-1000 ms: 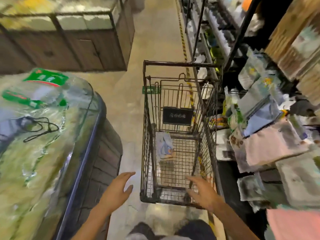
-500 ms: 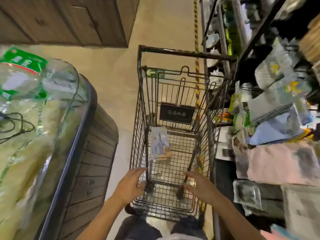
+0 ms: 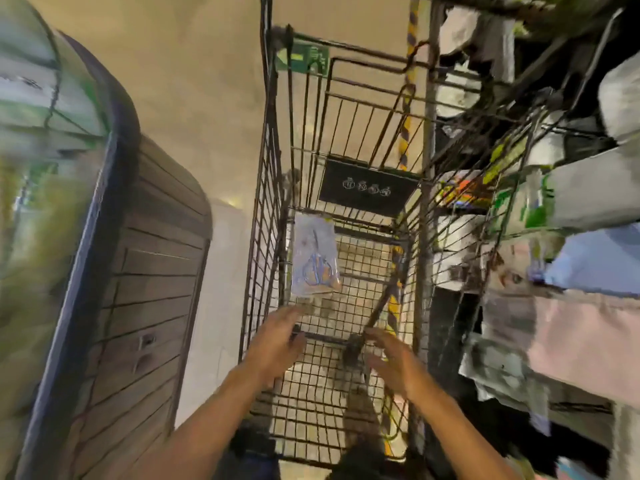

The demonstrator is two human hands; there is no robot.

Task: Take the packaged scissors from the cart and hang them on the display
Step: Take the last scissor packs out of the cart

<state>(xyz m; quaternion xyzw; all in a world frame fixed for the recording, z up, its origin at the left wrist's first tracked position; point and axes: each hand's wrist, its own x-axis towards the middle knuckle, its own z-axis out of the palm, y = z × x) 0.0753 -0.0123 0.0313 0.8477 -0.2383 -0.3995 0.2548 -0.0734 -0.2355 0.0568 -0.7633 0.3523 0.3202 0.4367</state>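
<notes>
A dark wire shopping cart (image 3: 266, 188) stands straight ahead of me. The packaged scissors (image 3: 314, 259), blue-handled in a clear pack, lie on the cart's floor against its left wall. My left hand (image 3: 277, 342) reaches into the cart with fingers straight, its tips just short of the pack's near edge. My right hand (image 3: 393, 358) is also inside the cart, fingers spread and relaxed, holding nothing. On the right, the display (image 3: 519, 216) of hanging packaged goods is crowded and blurred.
A wood-slatted counter (image 3: 149, 271) with a curved clear cover (image 3: 45, 168) runs along the left. Pale floor (image 3: 194, 71) stretches ahead. A black sign panel (image 3: 367, 188) hangs on the cart's far end. Pink and blue packs (image 3: 568, 327) jut from the right-hand display.
Both hands have moved forward and down into the cart, the left one nearing the scissors pack. My view has tipped downward and closer to the cart.
</notes>
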